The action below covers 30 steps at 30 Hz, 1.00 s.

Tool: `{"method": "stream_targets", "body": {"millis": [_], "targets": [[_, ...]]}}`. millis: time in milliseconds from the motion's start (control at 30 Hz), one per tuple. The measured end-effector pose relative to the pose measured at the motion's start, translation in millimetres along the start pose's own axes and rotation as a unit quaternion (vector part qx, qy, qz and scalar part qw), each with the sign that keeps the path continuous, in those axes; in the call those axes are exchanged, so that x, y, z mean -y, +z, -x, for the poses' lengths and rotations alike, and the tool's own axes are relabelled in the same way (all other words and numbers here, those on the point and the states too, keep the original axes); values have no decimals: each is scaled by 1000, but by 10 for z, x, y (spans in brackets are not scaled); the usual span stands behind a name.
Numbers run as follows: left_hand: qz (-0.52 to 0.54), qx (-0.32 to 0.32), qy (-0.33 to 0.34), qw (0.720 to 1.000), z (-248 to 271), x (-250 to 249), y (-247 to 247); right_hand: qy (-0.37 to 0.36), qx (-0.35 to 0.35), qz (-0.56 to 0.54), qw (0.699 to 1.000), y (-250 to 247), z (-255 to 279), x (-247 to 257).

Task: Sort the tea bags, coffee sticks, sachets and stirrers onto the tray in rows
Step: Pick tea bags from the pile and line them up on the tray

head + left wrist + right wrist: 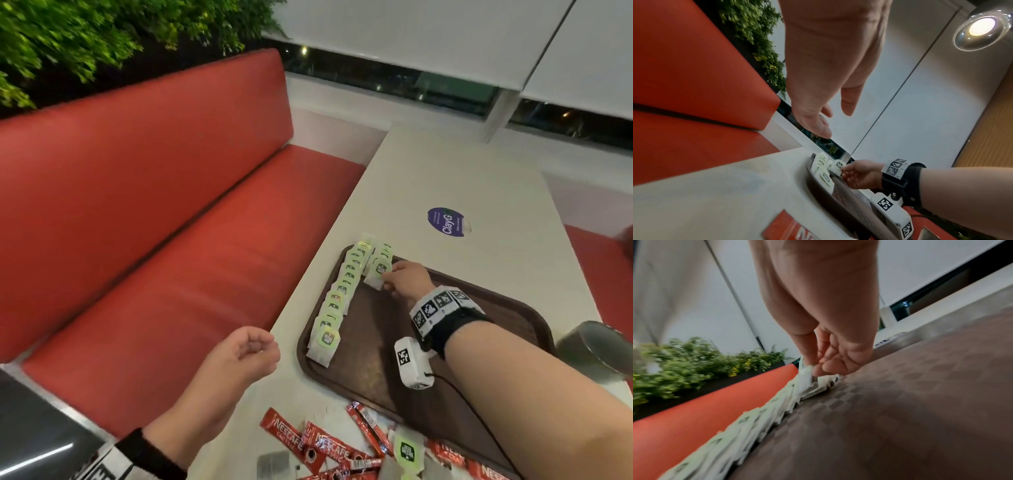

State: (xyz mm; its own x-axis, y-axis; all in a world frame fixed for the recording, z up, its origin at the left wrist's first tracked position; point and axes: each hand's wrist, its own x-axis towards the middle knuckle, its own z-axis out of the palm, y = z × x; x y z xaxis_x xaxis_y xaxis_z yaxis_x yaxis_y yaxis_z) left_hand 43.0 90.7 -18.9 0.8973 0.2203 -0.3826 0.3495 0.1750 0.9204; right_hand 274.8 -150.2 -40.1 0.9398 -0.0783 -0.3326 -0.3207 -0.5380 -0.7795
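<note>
One tea bag row (pixel 334 305) done on tray (pixel 507 305); second started. Right hand (pixel 406 280) pinching bag (pixel 376 274). Left hand (pixel 245 353) loosely curled, empty. Coffee sticks (pixel 308 442) unsorted.

One brown tray (pixel 507 308) lies on one table (pixel 445 178). On the tray stand two rows of tea bags: a long row (pixel 337 301) of roughly a dozen overlapping bags, and a short row (pixel 380 262) of about four. Off the tray lie about six red coffee sticks (pixel 329 443), some cut off by the frame edge, and one loose tea bag (pixel 407 452). One dark cup (pixel 596 349) stands nearby.
</note>
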Motion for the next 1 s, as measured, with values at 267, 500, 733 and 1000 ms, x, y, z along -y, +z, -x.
{"method": "stream_targets", "body": {"millis": [267, 500, 733, 1000], "targets": [[36, -29, 8, 999, 173, 90, -278, -8, 2, 116, 993, 98, -339, 27], [-26, -31, 27, 999, 306, 88, -282, -50, -69, 109, 990, -14, -58, 68], [-316, 47, 69, 945, 500, 137, -219, -187, 25, 126, 974, -521, 1380, -80], [-453, 161, 74, 874, 704, 302, -45, -151, 143, 320, 924, -578, 2404, -805]]}}
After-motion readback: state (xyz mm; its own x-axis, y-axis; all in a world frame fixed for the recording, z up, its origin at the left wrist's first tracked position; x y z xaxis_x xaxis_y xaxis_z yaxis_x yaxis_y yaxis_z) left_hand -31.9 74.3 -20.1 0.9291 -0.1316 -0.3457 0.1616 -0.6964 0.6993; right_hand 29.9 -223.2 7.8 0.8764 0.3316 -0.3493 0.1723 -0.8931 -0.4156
